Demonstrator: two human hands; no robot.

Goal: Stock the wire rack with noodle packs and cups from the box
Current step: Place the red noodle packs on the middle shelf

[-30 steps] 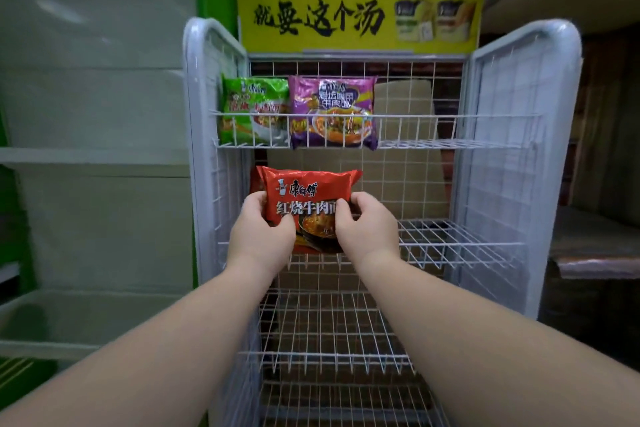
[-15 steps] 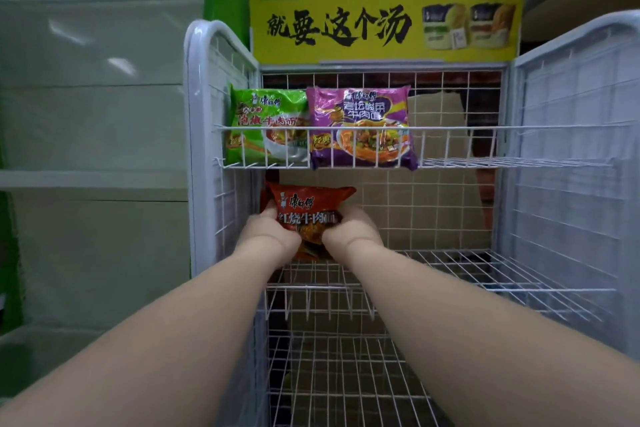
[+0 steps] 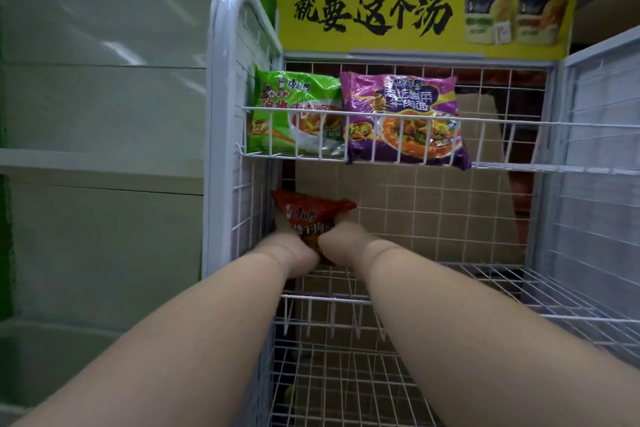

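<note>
A red noodle pack (image 3: 311, 215) stands upright at the back left of the white wire rack's middle shelf (image 3: 519, 291). My left hand (image 3: 287, 250) grips its lower left edge and my right hand (image 3: 346, 243) grips its lower right edge. On the top shelf (image 3: 519, 166) a green noodle pack (image 3: 294, 114) leans at the left, with a purple noodle pack (image 3: 401, 118) right beside it. The box is out of view.
A yellow sign (image 3: 426, 0) tops the rack. The rack's left side panel (image 3: 239, 114) is close beside my left hand. A lower wire shelf (image 3: 346, 385) lies beneath. Pale empty shelving (image 3: 104, 166) stands to the left, brown cardboard (image 3: 433, 211) behind the rack.
Both hands have carried the red pack forward and down, from in front of the rack to the back left of the middle shelf. The view has moved closer to the rack.
</note>
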